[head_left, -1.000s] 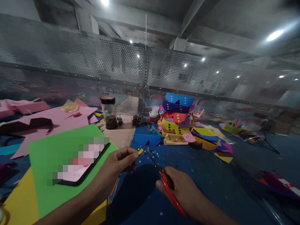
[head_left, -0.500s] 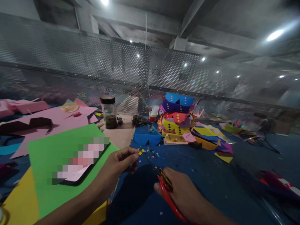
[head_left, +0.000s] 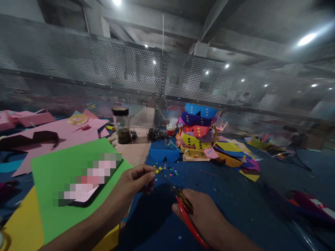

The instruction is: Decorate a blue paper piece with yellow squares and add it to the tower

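My left hand [head_left: 136, 183] pinches a tiny yellow paper scrap [head_left: 157, 170] between thumb and fingertips, held just above the blue table sheet [head_left: 235, 202]. My right hand [head_left: 201, 216] grips red-handled scissors [head_left: 187, 212], whose blades point up and left toward the scrap with a short gap between them. Several tiny coloured paper squares [head_left: 170, 171] lie scattered on the blue sheet just beyond the scrap.
A green sheet [head_left: 52, 164] carries a phone [head_left: 86, 184] at left, over yellow paper [head_left: 23, 226]. Pink paper [head_left: 52, 132], a dark-lidded jar [head_left: 121, 125], a small cup [head_left: 171, 129] and a stack of decorated paper shapes [head_left: 199, 132] stand behind. A perforated metal screen [head_left: 157, 83] closes off the far side.
The scissors have drawn back toward me, away from the yellow scrap, and their blades look more closed. My left hand has stayed in place with the scrap.
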Available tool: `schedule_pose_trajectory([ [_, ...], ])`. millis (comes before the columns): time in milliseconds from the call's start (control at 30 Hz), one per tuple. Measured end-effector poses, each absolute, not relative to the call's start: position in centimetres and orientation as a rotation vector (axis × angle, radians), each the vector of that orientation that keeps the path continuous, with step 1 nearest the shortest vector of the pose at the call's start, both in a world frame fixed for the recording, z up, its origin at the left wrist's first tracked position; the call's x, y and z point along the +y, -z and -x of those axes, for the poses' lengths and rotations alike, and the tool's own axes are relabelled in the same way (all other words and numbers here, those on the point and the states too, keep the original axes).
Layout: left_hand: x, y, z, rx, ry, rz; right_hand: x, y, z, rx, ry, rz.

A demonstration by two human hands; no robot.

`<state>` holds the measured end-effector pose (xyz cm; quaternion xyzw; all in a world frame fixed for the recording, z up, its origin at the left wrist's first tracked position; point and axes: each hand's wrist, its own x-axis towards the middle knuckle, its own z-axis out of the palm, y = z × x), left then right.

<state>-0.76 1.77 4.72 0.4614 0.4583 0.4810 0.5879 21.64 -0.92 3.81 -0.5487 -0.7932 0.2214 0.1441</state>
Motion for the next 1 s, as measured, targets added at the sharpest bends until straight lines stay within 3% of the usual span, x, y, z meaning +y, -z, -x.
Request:
schedule_pose_trajectory([
  [1000,1.79,-4.98,0.91,1.085,-1.086,-1.091,-0.88,-3.52,-21.80,-2.272,-0.616,1.587],
])
